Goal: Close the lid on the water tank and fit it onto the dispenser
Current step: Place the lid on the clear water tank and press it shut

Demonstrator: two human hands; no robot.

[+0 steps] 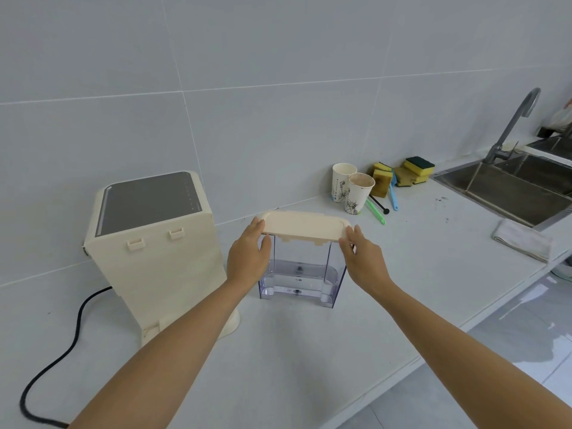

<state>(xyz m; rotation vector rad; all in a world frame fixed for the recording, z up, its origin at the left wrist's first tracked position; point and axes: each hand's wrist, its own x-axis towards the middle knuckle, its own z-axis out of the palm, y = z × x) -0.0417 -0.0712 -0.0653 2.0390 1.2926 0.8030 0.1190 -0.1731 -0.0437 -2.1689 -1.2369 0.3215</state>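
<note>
A clear plastic water tank [300, 274] stands upright on the white counter, right of the cream dispenser [158, 252]. A cream lid [305, 226] lies across the tank's top. My left hand [249, 253] grips the lid's left end and the tank's left side. My right hand [362, 258] holds the lid's right end. The dispenser shows its back face with two small hooks and a dark top panel. Tank and dispenser stand apart, a hand's width between them.
A black power cord [62, 351] runs from the dispenser across the counter's left. Two paper cups [351, 188], sponges [408, 173] and small brushes sit by the wall. A steel sink [507, 187] with a tap and a folded cloth [523, 239] are at the right.
</note>
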